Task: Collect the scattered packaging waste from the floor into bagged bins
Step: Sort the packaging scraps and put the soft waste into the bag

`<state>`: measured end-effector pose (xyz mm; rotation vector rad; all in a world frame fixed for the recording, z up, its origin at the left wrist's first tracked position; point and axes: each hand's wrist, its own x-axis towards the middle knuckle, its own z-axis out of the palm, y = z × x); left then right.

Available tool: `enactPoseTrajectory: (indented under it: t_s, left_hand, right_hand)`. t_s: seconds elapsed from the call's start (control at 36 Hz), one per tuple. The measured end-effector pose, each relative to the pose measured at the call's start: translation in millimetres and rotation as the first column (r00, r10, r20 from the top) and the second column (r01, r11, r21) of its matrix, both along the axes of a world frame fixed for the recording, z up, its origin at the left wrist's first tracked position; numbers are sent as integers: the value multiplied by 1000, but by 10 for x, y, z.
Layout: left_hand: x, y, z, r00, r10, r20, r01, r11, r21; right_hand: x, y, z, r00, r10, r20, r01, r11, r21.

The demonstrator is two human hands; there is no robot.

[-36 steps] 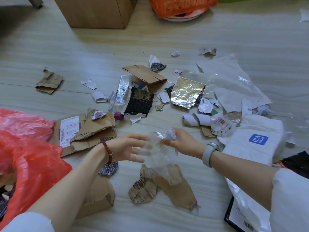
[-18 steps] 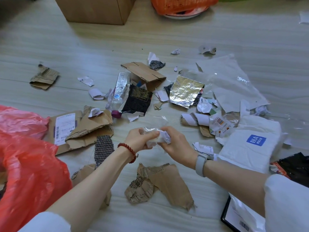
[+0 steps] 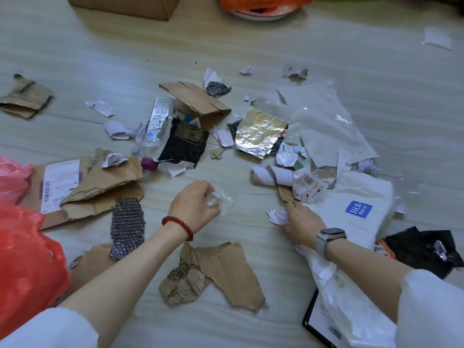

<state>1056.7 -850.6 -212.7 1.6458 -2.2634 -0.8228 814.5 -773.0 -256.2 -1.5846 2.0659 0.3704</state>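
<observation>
Left hand [image 3: 194,204]: grip clenched around crumpled clear plastic [image 3: 218,198], centre of frame, above the floor [image 3: 125,59].
Right hand [image 3: 301,222]: fingers pinching white paper scrap [image 3: 276,216] on the floor, right of centre.
Red bag [image 3: 27,259]: lower left edge.
Torn cardboard [image 3: 221,270]: lower centre, between the forearms.
Foil sheet [image 3: 258,133]: upper centre.
</observation>
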Motion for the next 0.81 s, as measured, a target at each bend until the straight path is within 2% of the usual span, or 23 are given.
enactPoseTrajectory:
  t_s: [0.11,0.25,0.31,0.39,0.47,0.53,0.61,0.67,0.75,0.81]
  left_hand:
    - [-15,40,-144,999,-49,13,49,999,-18]
    - [-13,89,-309,979,-142,149,139,990,30]
    - [-34,105,-374,961,-190,202,179,981,73]
    - [-78,108,-470,943,-206,262,178,976,128]
    - [-123,78,-534,936,-208,284,169,974,153]
    - [-138,48,-539,944,-210,255,177,973,146]
    - [-143,41,-542,955,-229,189,213,972,98]
    - [-129,47,-551,960,-230,161,224,973,59]
    - [-141,70,-507,960,-225,166,219,974,50]
    - [-156,83,-468,963,-216,163,209,976,61]
  right_hand:
    - [42,-44,-97,1000,0,18,0,1000,14]
    - [71,-25,-109,996,70,55,-73,996,54]
    - [73,-16,-73,991,58,122,-55,998,-27]
    - [-4,-71,52,980,-28,195,71,973,-220]
    - [-196,-201,163,963,-183,197,248,890,-382]
    - [-336,-285,168,960,-226,166,277,858,-433]
    - [-450,-337,54,962,-238,136,271,899,-344]
    - [-430,-306,-59,979,-182,93,202,934,-294]
    - [-337,-216,-208,998,-65,25,69,963,-261]
    - [-280,-181,-240,998,-62,6,62,960,-273]
